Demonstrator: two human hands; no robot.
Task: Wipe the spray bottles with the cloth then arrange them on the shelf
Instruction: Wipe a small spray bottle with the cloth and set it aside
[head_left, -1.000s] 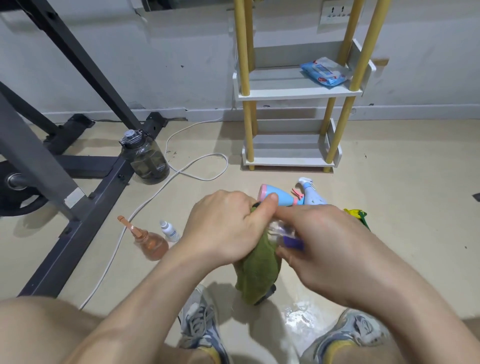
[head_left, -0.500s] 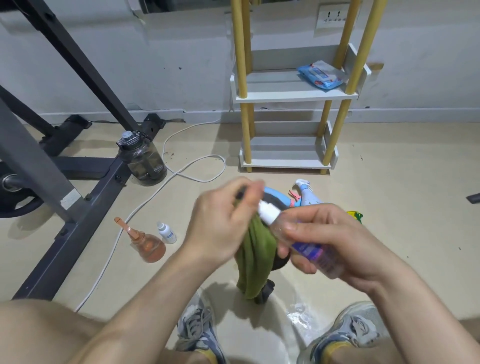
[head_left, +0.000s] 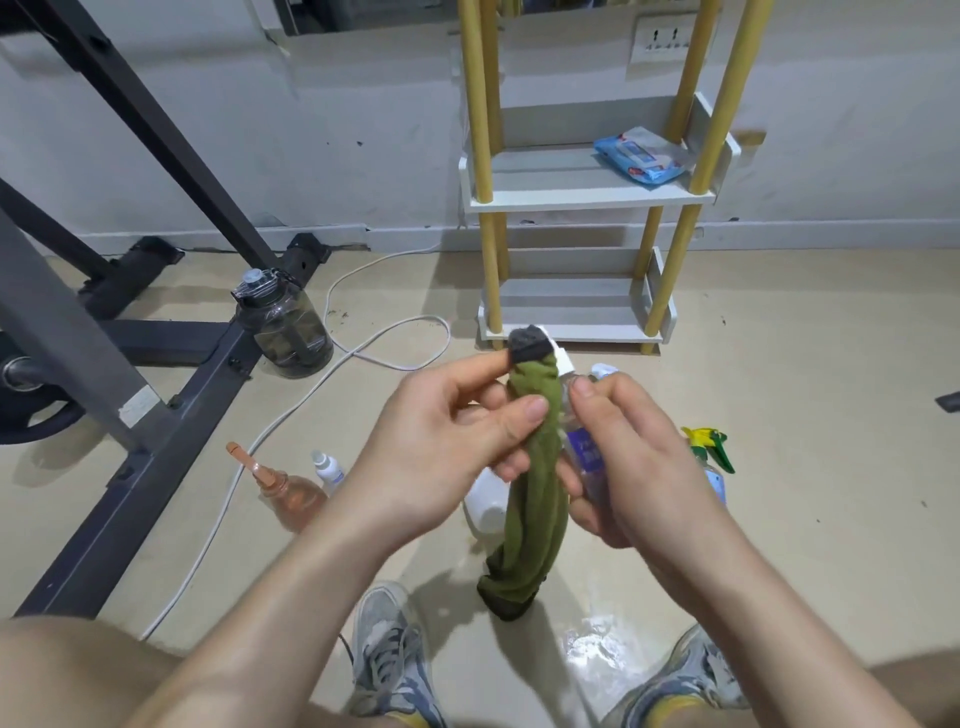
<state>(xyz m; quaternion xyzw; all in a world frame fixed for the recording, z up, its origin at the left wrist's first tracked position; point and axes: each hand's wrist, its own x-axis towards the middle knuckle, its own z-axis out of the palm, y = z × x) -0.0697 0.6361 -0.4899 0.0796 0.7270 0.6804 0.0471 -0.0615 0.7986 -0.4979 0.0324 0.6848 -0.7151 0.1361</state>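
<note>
Since the earlier frame the bottle (head_left: 584, 458) has turned more upright at frame centre, with the cloth (head_left: 535, 509) now along its left side. The left hand (head_left: 431, 447) pinches the cloth, and the right hand (head_left: 649, 467) grips the bottle's body. It looks light and slippery, best held round the middle.

no text, brand or number can be read. the bottle (head_left: 584, 457) in the right hand (head_left: 639, 467), near centre, bears a purple label with pale marks, too blurred to make out. at 1 o'clock, the blue packet (head_left: 641, 158) on the shelf (head_left: 571, 200) has a white and red panel, its print too small to tell. at 9 o'clock a pale sticker (head_left: 136, 402) sits on the frame (head_left: 78, 338); any print on it cannot be told. the small bottle (head_left: 326, 465) at 8 o'clock has a bluish label, unreadable.
</note>
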